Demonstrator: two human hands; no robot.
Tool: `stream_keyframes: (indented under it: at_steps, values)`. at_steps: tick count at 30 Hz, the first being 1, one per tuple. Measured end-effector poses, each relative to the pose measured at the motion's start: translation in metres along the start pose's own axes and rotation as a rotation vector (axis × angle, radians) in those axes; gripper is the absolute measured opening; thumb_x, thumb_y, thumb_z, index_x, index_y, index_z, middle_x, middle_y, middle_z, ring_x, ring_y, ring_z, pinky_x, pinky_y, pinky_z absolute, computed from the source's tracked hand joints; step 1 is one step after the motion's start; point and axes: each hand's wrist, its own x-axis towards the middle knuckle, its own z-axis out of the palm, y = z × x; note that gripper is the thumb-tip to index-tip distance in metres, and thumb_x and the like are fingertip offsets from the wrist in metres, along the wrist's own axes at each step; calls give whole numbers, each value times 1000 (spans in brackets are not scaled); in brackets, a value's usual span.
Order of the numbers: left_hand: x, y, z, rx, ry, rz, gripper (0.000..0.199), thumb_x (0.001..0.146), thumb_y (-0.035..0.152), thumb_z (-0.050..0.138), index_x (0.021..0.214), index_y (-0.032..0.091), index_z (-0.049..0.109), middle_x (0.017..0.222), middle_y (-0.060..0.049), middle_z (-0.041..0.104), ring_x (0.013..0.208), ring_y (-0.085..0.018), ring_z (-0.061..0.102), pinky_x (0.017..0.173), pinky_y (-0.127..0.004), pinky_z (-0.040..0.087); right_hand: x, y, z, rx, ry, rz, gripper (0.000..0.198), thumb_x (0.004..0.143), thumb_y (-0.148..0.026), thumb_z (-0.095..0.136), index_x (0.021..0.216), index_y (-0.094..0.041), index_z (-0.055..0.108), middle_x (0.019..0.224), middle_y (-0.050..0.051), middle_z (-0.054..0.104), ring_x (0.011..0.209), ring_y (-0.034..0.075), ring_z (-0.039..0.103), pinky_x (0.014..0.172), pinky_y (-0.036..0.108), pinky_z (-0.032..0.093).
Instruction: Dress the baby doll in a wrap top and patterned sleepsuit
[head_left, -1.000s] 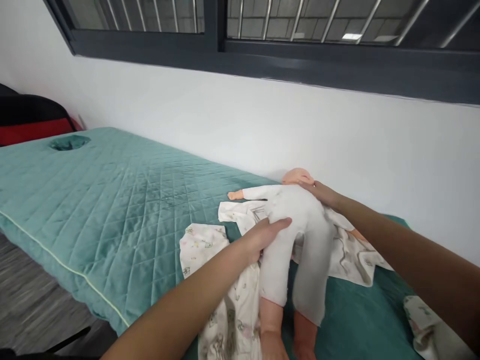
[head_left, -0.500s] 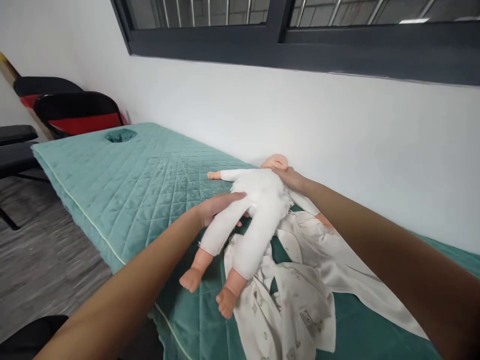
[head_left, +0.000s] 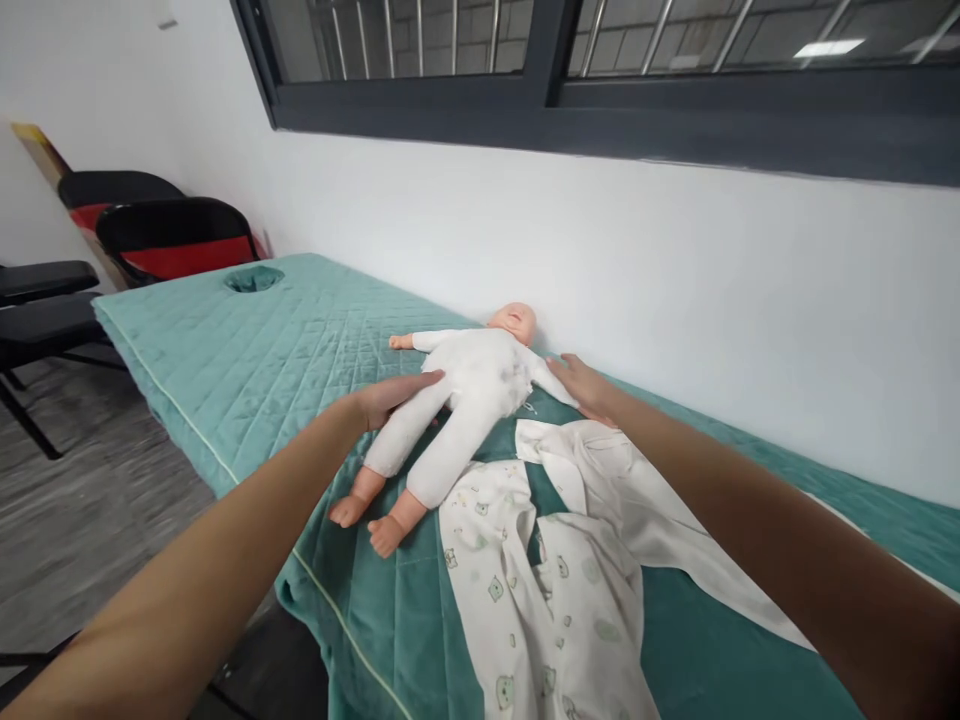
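A baby doll (head_left: 480, 375) with a white cloth body lies on its back on the green quilted bed cover (head_left: 352, 340), arms spread and feet toward me. My left hand (head_left: 394, 395) is closed around the doll's hip and upper thigh, thumb on top and most fingers hidden underneath. By the doll's arm on the right side, my right hand (head_left: 586, 388) rests with its fingers stretched out, touching the sleeve and covering the doll's hand. White baby clothes (head_left: 555, 580) with small green animal prints lie spread out, close to the doll's feet.
A white wall (head_left: 675, 270) runs along the bed's far side, under a dark-framed window (head_left: 420, 105). Black and red folding chairs (head_left: 180, 235) stand beyond the bed's far left end. The cover has a round hole (head_left: 255, 278) there. Grey floor (head_left: 105, 480) shows at left.
The doll has shifted up and left, away from the clothes. My right hand has moved from the doll's shoulder by the head to its arm. The left hand stays at the hip.
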Motion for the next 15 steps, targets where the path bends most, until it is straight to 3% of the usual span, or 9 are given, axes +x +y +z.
stream_keyframes:
  at_steps: [2, 4, 5, 6, 7, 10, 11, 15]
  values:
    - [-8, 4, 11, 165, 254, 104, 53, 90, 54, 50, 110, 8, 65, 98, -13, 72, 99, -29, 66, 86, -40, 53, -23, 28, -18, -112, -35, 63, 68, 91, -74, 34, 112, -17, 66, 120, 19, 69, 116, 36, 63, 100, 45, 46]
    - [-20, 10, 28, 404, 570, 293, 42, 94, 40, 49, 116, 6, 60, 111, -16, 67, 110, -30, 62, 97, -44, 49, -49, 56, -38, -206, -63, 107, 62, 91, -71, 37, 91, -19, 69, 102, 17, 73, 103, 36, 66, 94, 48, 48]
    - [-28, 13, 40, 551, 670, 402, 36, 94, 31, 48, 119, 7, 59, 120, -17, 64, 117, -30, 59, 102, -45, 46, -62, 68, -48, -245, -63, 124, 60, 91, -71, 37, 85, -20, 69, 98, 16, 73, 100, 36, 66, 92, 49, 48]
    - [-37, 15, 53, 704, 689, 510, 34, 93, 21, 46, 123, 10, 58, 129, -16, 59, 122, -29, 55, 106, -46, 44, -75, 80, -57, -289, -63, 139, 59, 90, -71, 38, 82, -20, 68, 95, 15, 73, 98, 37, 66, 90, 51, 48]
    - [-48, 17, 69, 859, 625, 603, 39, 90, 12, 44, 127, 14, 57, 137, -16, 54, 128, -28, 52, 109, -46, 42, -87, 90, -65, -353, -72, 145, 58, 90, -70, 38, 82, -21, 68, 94, 14, 72, 96, 36, 66, 88, 51, 48]
    - [-83, 17, 120, 1205, 114, 759, 62, 83, 0, 46, 138, 28, 52, 156, -9, 38, 143, -27, 39, 112, -46, 41, -119, 112, -83, -543, -109, 147, 53, 90, -67, 40, 90, -22, 69, 102, 15, 72, 97, 37, 66, 83, 50, 49]
    - [-93, 16, 137, 1276, 12, 780, 66, 83, 0, 48, 141, 32, 48, 159, -7, 34, 147, -29, 32, 115, -51, 37, -127, 117, -88, -584, -114, 150, 51, 91, -64, 41, 94, -22, 69, 106, 16, 72, 98, 37, 65, 81, 49, 49]
    - [-128, 14, 184, 1414, -138, 751, 70, 83, 6, 58, 145, 32, 43, 165, -7, 25, 152, -34, 21, 118, -63, 24, -155, 127, -102, -657, -98, 174, 39, 94, -48, 41, 101, -21, 68, 109, 19, 71, 96, 36, 66, 74, 45, 48]
